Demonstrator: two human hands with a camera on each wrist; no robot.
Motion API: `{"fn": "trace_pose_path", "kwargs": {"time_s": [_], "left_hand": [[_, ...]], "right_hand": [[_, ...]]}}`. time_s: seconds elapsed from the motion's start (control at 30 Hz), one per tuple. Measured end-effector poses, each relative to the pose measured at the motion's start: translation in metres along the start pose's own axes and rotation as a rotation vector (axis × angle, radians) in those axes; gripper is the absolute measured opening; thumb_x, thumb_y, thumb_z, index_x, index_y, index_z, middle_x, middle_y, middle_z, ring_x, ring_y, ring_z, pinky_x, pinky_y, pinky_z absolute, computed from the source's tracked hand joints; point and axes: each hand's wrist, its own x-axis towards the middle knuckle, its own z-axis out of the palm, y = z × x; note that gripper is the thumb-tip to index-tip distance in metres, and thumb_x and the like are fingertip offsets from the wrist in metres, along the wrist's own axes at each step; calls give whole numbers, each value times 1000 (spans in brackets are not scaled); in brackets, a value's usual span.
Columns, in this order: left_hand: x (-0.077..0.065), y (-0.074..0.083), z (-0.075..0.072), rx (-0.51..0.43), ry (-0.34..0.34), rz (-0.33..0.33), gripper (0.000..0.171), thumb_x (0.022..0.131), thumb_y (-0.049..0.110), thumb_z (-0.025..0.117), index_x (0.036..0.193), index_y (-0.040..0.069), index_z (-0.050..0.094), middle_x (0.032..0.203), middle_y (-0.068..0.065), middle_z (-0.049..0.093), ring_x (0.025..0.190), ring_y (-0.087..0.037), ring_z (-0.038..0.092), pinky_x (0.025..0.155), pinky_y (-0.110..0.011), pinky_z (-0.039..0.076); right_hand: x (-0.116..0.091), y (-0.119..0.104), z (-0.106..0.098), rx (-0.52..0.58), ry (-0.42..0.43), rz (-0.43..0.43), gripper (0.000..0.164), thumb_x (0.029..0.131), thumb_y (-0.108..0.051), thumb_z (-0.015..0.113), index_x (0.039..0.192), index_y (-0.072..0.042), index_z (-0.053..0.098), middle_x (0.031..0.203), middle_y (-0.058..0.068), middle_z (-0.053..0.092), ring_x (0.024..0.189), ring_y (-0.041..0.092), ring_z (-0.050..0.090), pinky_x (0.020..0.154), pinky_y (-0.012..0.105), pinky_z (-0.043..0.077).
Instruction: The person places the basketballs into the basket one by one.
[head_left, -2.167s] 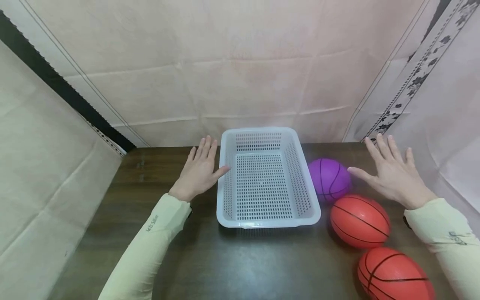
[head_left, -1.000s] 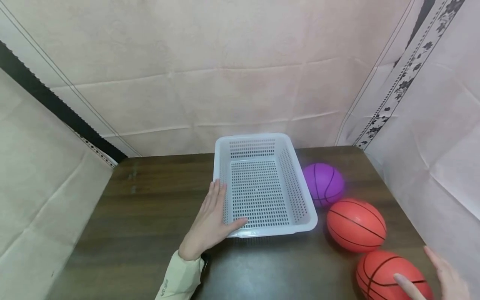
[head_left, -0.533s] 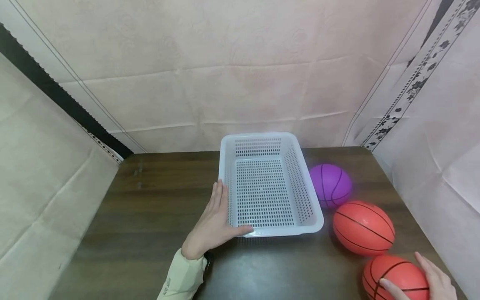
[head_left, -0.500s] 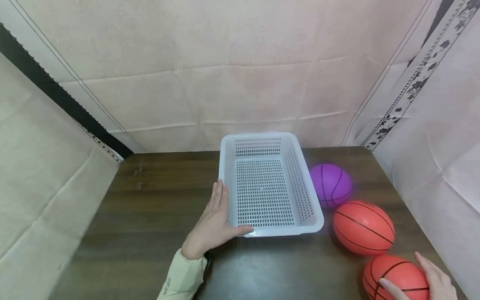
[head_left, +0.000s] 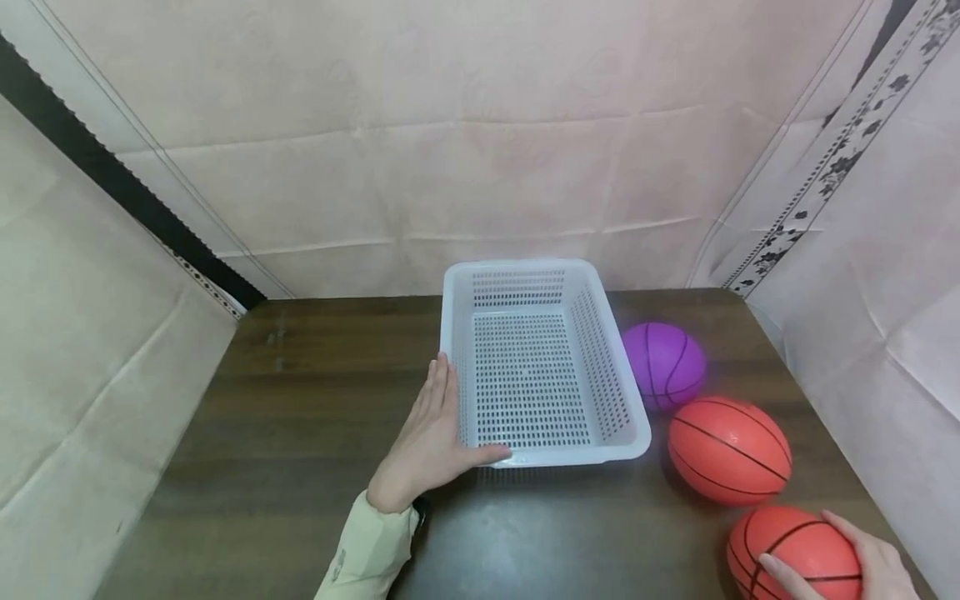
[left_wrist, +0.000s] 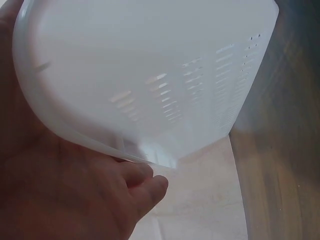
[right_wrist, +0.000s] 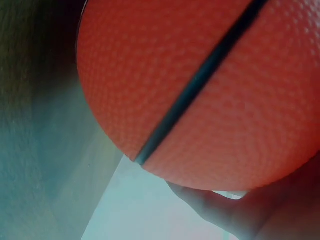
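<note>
A white perforated plastic basket (head_left: 570,456) stands on the table with nothing in it. My left hand (head_left: 427,446) rests against its near left corner, fingers straight along the left side and thumb lying on the front rim. The left wrist view has the basket's outer wall (left_wrist: 150,55) above that hand (left_wrist: 85,190). At the lower right, my right hand (head_left: 876,560) grips the nearest red toy basketball (head_left: 817,550), thumb on the near side and fingers on the far right. This ball (right_wrist: 150,75) fills much of the right wrist view, hiding part of the hand (right_wrist: 280,210).
Another red toy basketball (head_left: 738,467) lies just beyond the gripped one. Behind it, a purple toy basketball (head_left: 671,367) sits close to the basket's right side. The dark wooden table (head_left: 315,442) meets pale cloth walls (head_left: 480,167) at the back and sides.
Both hands were spread farther back. My left hand has come nearer to the basket's near corner; my right has come down onto the nearest red basketball and taken hold of it.
</note>
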Motion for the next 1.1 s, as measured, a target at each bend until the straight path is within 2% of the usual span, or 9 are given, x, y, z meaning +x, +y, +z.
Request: {"fn": "trace_pose_path", "kwargs": {"time_s": [0.23, 0.43, 0.53, 0.7, 0.8, 0.9, 0.97, 1.1], "left_hand": [[3, 3, -1, 2, -5, 14, 137, 65, 87, 57, 154, -1, 1, 161, -14, -12, 147, -27, -8, 117, -45, 11], [2, 4, -1, 9, 5, 16, 137, 65, 87, 57, 153, -3, 3, 161, -16, -11, 147, -28, -8, 117, -45, 10], [2, 4, 0, 10, 12, 11, 137, 65, 86, 59, 153, -3, 4, 161, -16, -11, 147, -29, -7, 117, -45, 11], [1, 3, 0, 14, 2, -9, 136, 65, 85, 61, 154, -2, 4, 159, -12, -17, 147, -27, -9, 117, -45, 10], [1, 3, 0, 13, 3, -17, 137, 64, 86, 60, 154, -1, 3, 160, -11, -17, 147, -26, -10, 117, -44, 10], [1, 2, -1, 14, 9, -16, 138, 64, 87, 59, 154, -1, 3, 161, -13, -13, 147, -26, -9, 117, -45, 10], [0, 2, -1, 11, 13, -14, 138, 63, 87, 58, 154, -1, 3, 161, -15, -11, 147, -27, -8, 117, -45, 11], [0, 3, -1, -5, 8, -17, 138, 63, 87, 58, 154, -1, 1, 161, -13, -13, 147, -26, -8, 117, -45, 12]], "right_hand": [[4, 4, -1, 4, 9, -68, 95, 66, -53, 84, 133, 4, 48, 116, 34, 48, 97, 47, 47, 48, 42, 45], [6, 12, 3, 21, -27, -66, 101, 66, -59, 83, 137, 2, 46, 119, 33, 48, 95, 46, 50, 47, 38, 44], [8, 15, 4, 39, -75, -73, 102, 65, -59, 83, 139, 2, 45, 120, 33, 48, 94, 45, 51, 47, 36, 43], [22, 16, -6, 28, -253, -228, 96, 71, -49, 83, 134, 10, 42, 108, 34, 58, 79, 32, 60, 51, 36, 46], [28, 14, -12, 44, -305, -323, 89, 74, -39, 84, 133, 11, 42, 101, 29, 64, 72, 14, 60, 52, 32, 47], [27, 11, -15, 95, -299, -370, 83, 74, -28, 85, 134, 10, 42, 100, 25, 65, 68, 2, 56, 51, 28, 46], [23, 8, -16, 133, -286, -389, 81, 74, -23, 85, 134, 10, 41, 99, 24, 65, 68, -1, 56, 52, 27, 48], [10, 0, -15, 240, -156, -429, 82, 70, -16, 88, 136, 5, 44, 104, -8, 61, 69, -2, 58, 51, 24, 48]]}}
